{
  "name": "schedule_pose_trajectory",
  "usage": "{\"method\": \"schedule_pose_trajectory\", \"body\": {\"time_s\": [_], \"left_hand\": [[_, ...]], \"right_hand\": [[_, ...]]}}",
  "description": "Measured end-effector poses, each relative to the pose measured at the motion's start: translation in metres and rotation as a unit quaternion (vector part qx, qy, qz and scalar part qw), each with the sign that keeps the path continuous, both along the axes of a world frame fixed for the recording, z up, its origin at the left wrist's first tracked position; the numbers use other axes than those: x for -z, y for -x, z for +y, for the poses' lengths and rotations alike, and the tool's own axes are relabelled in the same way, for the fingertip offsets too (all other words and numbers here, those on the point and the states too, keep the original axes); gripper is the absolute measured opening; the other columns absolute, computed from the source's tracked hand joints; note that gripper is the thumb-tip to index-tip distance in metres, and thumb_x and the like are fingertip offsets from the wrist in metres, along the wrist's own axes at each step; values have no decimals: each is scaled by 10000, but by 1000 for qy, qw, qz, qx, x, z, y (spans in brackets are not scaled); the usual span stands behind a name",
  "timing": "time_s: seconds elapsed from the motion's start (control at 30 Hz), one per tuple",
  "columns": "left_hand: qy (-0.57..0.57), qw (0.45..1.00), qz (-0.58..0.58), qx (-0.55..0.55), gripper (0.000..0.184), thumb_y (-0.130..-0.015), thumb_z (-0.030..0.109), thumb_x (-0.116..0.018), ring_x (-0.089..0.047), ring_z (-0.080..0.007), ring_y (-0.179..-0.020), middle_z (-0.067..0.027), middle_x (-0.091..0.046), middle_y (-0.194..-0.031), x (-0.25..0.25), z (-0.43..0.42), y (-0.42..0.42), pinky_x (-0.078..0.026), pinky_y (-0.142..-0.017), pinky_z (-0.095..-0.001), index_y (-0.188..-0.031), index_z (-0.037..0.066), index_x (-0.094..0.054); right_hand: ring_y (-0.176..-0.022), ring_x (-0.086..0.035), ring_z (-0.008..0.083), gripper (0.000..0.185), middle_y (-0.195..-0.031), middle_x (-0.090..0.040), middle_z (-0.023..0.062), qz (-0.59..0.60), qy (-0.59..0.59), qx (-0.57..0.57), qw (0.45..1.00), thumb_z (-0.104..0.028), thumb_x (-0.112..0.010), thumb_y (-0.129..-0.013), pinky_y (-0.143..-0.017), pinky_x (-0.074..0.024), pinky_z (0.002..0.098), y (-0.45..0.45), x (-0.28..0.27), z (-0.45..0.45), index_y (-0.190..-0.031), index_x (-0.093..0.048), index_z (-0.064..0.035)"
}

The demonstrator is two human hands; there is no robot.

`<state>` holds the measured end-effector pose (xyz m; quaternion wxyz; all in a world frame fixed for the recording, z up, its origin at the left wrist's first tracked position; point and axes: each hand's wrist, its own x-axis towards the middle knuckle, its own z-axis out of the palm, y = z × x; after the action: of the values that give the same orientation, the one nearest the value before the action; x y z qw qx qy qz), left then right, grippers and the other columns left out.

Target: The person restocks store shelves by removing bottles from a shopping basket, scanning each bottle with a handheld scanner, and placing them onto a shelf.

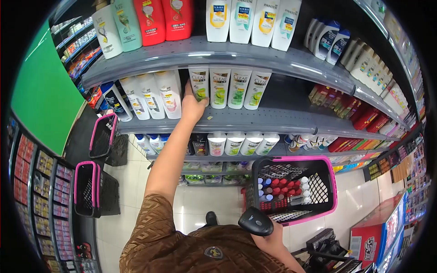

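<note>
My left hand [195, 105] reaches onto the middle shelf, fingers wrapped round the leftmost white-and-green Clear shampoo bottle [199, 84]. Its thumb lies on the bottle's front, and the other fingers are mostly hidden along its left side. Beside it, more Clear bottles [240, 88] stand upright in a row to the right. White Pantene bottles [167, 93] stand just left of the hand. Low in front of my body, my right hand [273, 239] is closed round a black handheld barcode scanner [256, 221]; the scanner's head covers part of the grip.
A black shopping basket with a pink rim [334, 182] holds several bottles at lower right. Two similar baskets [93, 191] [101, 136] are at left. Red and white bottles line the upper shelf [200, 55]. A red box [371, 239] sits at far lower right.
</note>
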<state>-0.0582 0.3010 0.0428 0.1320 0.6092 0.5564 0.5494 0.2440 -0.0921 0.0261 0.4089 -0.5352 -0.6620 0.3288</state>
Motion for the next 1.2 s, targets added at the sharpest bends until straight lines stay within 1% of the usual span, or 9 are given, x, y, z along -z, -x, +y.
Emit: {"method": "schedule_pose_trajectory", "body": {"time_s": [0.17, 0.33, 0.7, 0.97, 1.0, 1.03, 1.1, 1.17, 1.2], "left_hand": [[100, 994, 41, -24, 973, -815, 152, -826, -617, -472, -1246, -328, -619, -1344, 8, 9, 4, -511, -1038, -458, -1574, -34, -246], [63, 997, 6, 36, 844, -834, 123, -816, -634, -444, -1241, -304, -643, -1320, 16, 14, 11, -508, -1037, -445, -1496, -43, -320], [56, 997, -16, 45, 811, -830, 103, -820, -644, -396, -1243, -276, -649, -1326, 18, 15, 9, -500, -1048, -421, -1481, -37, -357], [72, 994, -35, 69, 933, -799, 58, -818, -622, -354, -1272, -261, -612, -1386, -1, -4, 2, -489, -1076, -398, -1553, -58, -282], [70, 995, -13, 67, 1010, -807, 91, -811, -601, -388, -1301, -300, -578, -1419, -3, -9, 2, -476, -1100, -408, -1588, -97, -199], [69, 995, -14, 70, 1010, -807, 91, -811, -601, -388, -1301, -300, -578, -1419, -2, -14, -2, -476, -1100, -408, -1588, -97, -199], [48, 997, 45, -34, 1067, -825, 142, -800, -557, -427, -1347, -348, -524, -1462, 2, -33, -7, -445, -1134, -420, -1605, -121, -120], [-33, 991, 114, -58, 974, -860, 143, -756, -459, -467, -1423, -385, -432, -1527, 9, -70, -26, -359, -1199, -448, -1605, -112, -182], [-72, 989, 120, -50, 878, -872, 109, -733, -461, -468, -1419, -348, -453, -1526, 11, -98, -45, -351, -1202, -478, -1592, -86, -269]], "right_hand": [[-743, -729, 338, 254, -840, -715, 161, 28, 9, 22, 999, -95, -798, -786, -684, -561, 365, 15, 6, -2, -996, -693, 2], [-775, -738, 336, 270, -846, -717, 158, 41, 32, 21, 998, -99, -797, -791, -704, -564, 356, 18, 6, -5, -1018, -692, 4], [-776, -735, 360, 292, -834, -713, 167, 42, 34, 21, 998, -110, -803, -782, -685, -562, 379, -11, 9, -2, -1021, -682, 5], [-758, -732, 350, 257, -828, -712, 166, 14, 41, 32, 999, -103, -795, -791, -682, -560, 376, -48, 4, -8, -1000, -683, -6], [-756, -732, 347, 253, -828, -712, 166, 20, 35, 32, 999, -102, -792, -793, -684, -559, 373, -52, 4, -7, -1001, -683, -7], [-755, -732, 344, 250, -829, -712, 167, 26, 29, 32, 999, -101, -789, -796, -686, -558, 370, -54, 4, -6, -1003, -683, -8], [-762, -735, 342, 243, -836, -716, 168, 30, 28, 34, 999, -99, -783, -800, -691, -559, 369, -58, 8, -4, -1003, -684, -8], [-769, -738, 339, 237, -843, -719, 169, 37, 31, 32, 998, -96, -777, -805, -696, -559, 369, -60, 15, -2, -1003, -684, -8], [-786, -741, 343, 233, -862, -724, 172, 44, 35, 36, 998, -96, -770, -810, -707, -561, 373, -61, 18, -2, -1007, -684, -8]]}}
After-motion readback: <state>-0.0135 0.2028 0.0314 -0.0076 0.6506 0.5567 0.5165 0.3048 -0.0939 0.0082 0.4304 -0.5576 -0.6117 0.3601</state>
